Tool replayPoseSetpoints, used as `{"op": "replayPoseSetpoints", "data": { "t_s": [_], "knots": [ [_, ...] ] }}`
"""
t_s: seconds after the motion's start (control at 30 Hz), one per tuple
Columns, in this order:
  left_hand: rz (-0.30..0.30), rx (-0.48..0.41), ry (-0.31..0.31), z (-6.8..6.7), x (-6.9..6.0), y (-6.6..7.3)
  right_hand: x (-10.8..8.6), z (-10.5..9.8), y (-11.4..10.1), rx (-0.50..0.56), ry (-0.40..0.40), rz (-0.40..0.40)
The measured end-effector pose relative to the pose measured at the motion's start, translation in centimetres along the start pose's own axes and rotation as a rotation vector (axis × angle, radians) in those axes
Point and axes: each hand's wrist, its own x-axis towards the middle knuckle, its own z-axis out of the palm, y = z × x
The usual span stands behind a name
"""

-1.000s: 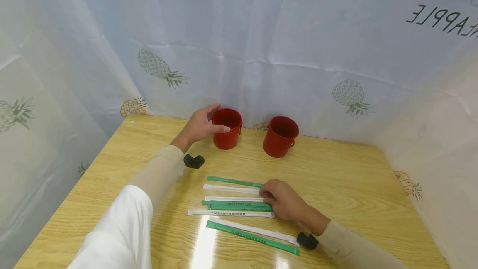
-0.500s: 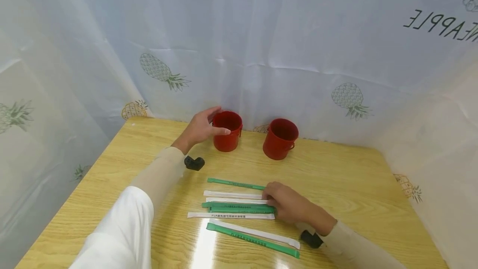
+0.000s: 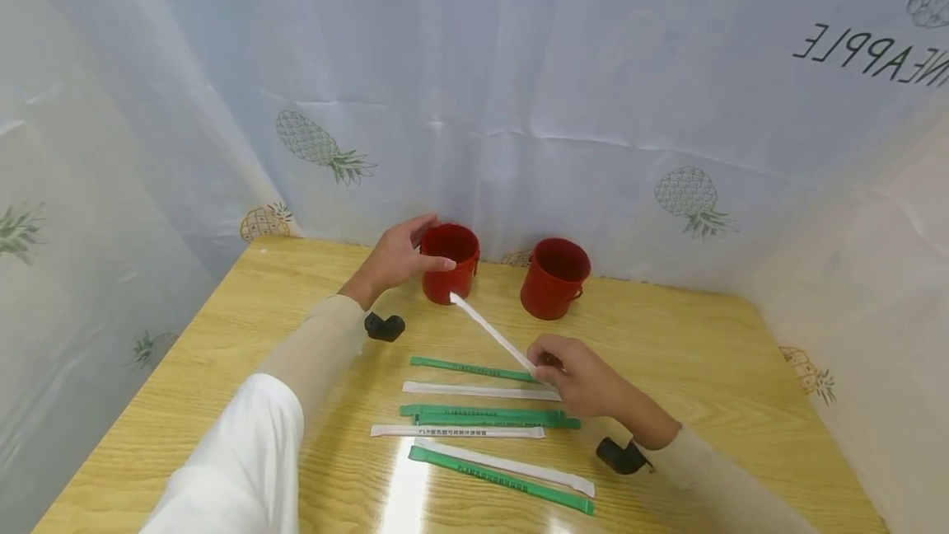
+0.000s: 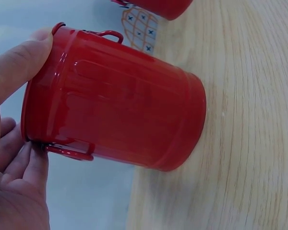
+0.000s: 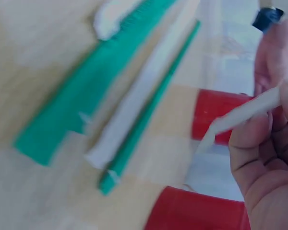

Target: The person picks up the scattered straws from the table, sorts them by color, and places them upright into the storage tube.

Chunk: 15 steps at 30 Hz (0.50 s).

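Observation:
My left hand (image 3: 400, 256) grips the rim of the left red bucket (image 3: 450, 285); in the left wrist view the thumb lies on the near side of the bucket (image 4: 120, 100) and the fingers are behind it. With thumb and fingers my right hand (image 3: 582, 377) pinches one end of a white wrapped straw (image 3: 493, 332), raised off the table, its far end pointing at that bucket. The right wrist view shows the straw (image 5: 245, 112) between thumb and fingers of the hand (image 5: 273, 172). Below it lie green straws (image 3: 482, 414) and white straws (image 3: 474, 391), roughly parallel.
A second red bucket (image 3: 552, 287) stands to the right of the first, near the curtain (image 3: 578, 64) with its pineapple prints. The wooden table (image 3: 689, 353) carries both. Black wrist pieces (image 3: 385, 326) sit by both wrists.
My right hand has lifted a white straw off the row, and its far end has swung up toward the left bucket. The left hand remains at the bucket.

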Motion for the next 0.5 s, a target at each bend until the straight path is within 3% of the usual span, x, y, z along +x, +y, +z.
{"op": "replayPoseSetpoints", "data": {
  "t_s": [0.5],
  "knots": [
    [0.007,-0.008,0.009,0.2,-0.1,0.3,4.9,-2.5,-2.3,0.183,0.232,-0.08]
  ]
}}
